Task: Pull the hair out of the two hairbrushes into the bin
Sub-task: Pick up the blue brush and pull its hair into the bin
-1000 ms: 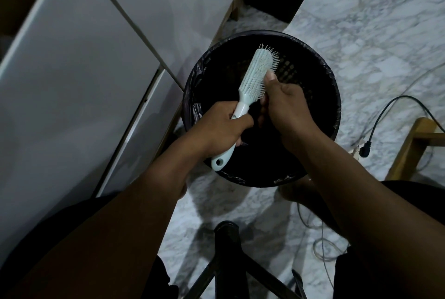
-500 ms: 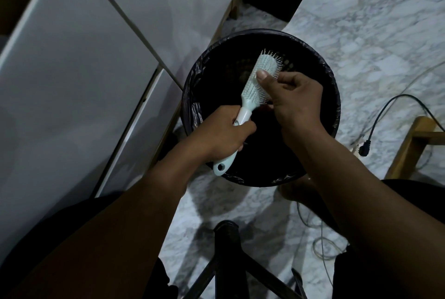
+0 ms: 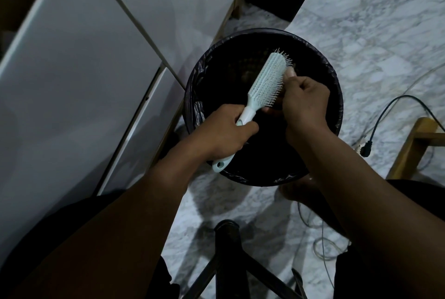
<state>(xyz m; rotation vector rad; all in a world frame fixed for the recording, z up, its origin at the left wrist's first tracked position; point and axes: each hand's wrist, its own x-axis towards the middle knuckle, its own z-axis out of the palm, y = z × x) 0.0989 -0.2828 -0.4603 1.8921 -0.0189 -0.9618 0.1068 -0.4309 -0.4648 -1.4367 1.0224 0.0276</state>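
A pale mint hairbrush [image 3: 266, 82] is held over a round black bin [image 3: 332, 82] lined with a dark bag. My left hand [image 3: 224, 132] is closed round its handle, whose looped end sticks out below my fist. The bristles face right. My right hand [image 3: 304, 100] sits against the bristle side near the brush's head, fingers curled and a fingertip touching the bristles near the tip. Whether hair is pinched in those fingers is too dark to tell. Only one hairbrush is in view.
White cabinet panels [image 3: 84, 70] stand close on the left. A black cable with a plug [image 3: 367, 149] and thin wires lie on the marble floor at right, beside a wooden frame [image 3: 416, 144]. A black stool base [image 3: 227, 250] sits below, between my knees.
My right hand has slid from the middle of the brush up to its far end along the bristles. The brush has tilted slightly, bristles turned more to the right.
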